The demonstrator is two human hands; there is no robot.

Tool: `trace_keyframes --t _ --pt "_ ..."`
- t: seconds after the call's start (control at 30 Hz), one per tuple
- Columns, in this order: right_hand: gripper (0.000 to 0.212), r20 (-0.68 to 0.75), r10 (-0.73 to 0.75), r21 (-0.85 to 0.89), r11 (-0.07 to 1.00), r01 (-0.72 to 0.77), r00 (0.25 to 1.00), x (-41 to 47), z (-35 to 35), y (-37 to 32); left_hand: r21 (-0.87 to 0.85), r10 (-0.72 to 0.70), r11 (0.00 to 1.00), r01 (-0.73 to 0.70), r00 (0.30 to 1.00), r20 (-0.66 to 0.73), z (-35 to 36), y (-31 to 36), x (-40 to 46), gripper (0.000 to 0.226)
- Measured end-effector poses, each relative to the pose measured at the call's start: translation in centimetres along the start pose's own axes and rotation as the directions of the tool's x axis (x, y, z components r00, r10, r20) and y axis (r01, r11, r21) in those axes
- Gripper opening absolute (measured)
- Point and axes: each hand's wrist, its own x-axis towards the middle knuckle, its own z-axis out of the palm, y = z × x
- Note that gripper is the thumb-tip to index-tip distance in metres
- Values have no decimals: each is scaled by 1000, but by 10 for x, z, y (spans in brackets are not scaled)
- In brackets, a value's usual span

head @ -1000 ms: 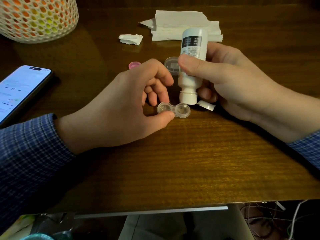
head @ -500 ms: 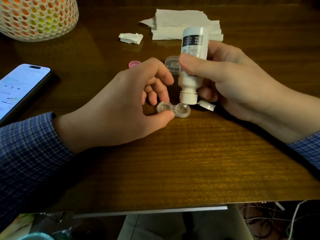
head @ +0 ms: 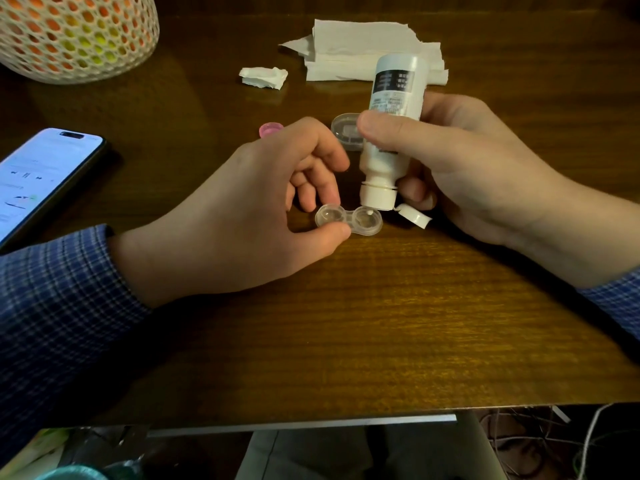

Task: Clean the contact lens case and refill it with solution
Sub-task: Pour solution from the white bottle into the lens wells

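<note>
Gripping bottle [head: 394, 109] unchanged, right hand [head: 460, 168]; left hand [head: 249, 216] pinching case [head: 348, 221] (unmoved).

Nothing's actually readable here. The solution bottle [head: 394, 98] has a dark label block with pale print, way too blurry to make out. The phone [head: 41, 174] screen shows faint lines and playback-style icons, no legible words.

The clear contact lens case [head: 349, 220] lay flat on the wooden table, both round wells uncapped. A white solution bottle [head: 389, 133] stood inverted and slightly tilted over the right well, its nozzle just above it and its flip cap [head: 415, 216] hanging open. A pink cap [head: 270, 129] and a clear cap [head: 346, 131] lay apart farther back.
</note>
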Motion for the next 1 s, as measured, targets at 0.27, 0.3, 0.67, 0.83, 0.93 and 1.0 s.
trace_keyframes --t 0.27,0.3,0.67,0.83,0.93,1.0 --pt "23 25 4 14 1000 -4 1000 -1 1 -1 -7 6 1000 -6 1000 4 0 0 0 52" --pt "23 26 7 18 1000 -7 1000 -1 1 -2 -7 7 1000 -7 1000 5 0 0 0 52" --pt "19 29 9 27 1000 -10 1000 -2 1 -3 -3 21 1000 -21 1000 6 0 0 0 52" --pt "19 32 16 38 999 -17 999 -2 2 -4 2 20 1000 -20 1000 0 0 0 0 52" --pt "18 28 16 43 999 -17 999 -3 2 -4 4 23 1000 -23 1000 -4 1 0 0 51" --pt "18 26 14 45 999 -15 1000 -3 2 -5 5 20 1000 -20 1000 -3 1 0 0 51"
